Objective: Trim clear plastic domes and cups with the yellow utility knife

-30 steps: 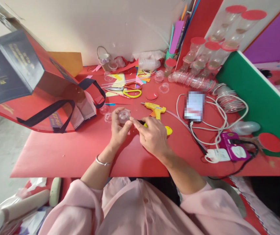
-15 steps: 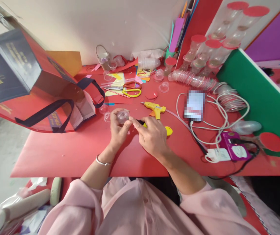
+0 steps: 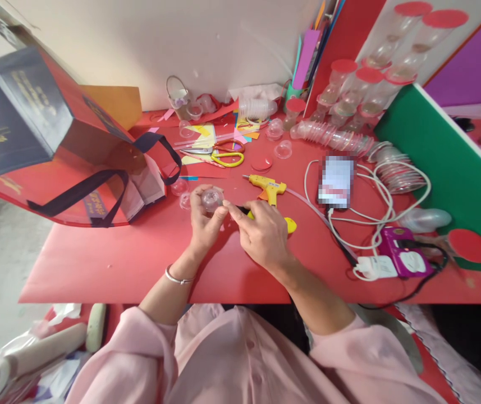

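Near the middle of the red table, my left hand [image 3: 205, 223] is closed round a small clear plastic dome [image 3: 212, 198], its rounded side facing up. My right hand [image 3: 263, 231] grips a black-and-yellow tool [image 3: 291, 225]. The yellow end sticks out behind the palm, and a black part shows under the index finger. The tool's tip is hidden, so its exact kind is unclear. My right index fingertip meets my left thumb beside the dome. A yellow glue gun [image 3: 268, 188] lies just beyond my right hand.
Red- and yellow-handled scissors [image 3: 227, 153] lie on paper scraps. A big red-and-blue bag [image 3: 76, 185] stands left. At right are a phone [image 3: 336, 180], white cables, a purple power adapter [image 3: 408, 255] and a green panel [image 3: 434, 168]. Stacked clear cups [image 3: 333, 137] lie behind.
The view has shifted very slightly. Both hands keep nearly the same pose, with the dome and tool held as before.
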